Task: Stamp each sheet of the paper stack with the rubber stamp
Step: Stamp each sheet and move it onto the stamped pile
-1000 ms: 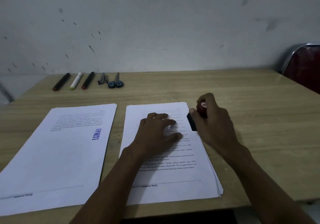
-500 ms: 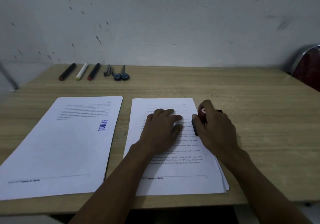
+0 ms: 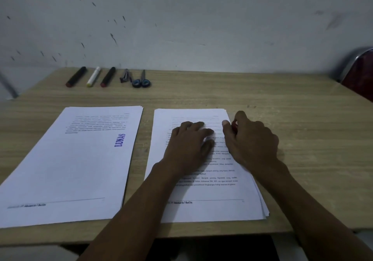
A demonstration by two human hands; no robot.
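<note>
As the stamp (image 3: 234, 125) has dropped from its raised tilt a second ago, the right hand (image 3: 252, 141) grips it pressed down at the right edge of the stack (image 3: 203, 192), so this sheet is likely being marked. The left hand (image 3: 189, 143) lies flat, pinning the sheet. Bare desk (image 3: 302, 139) lies open to the right.
</note>
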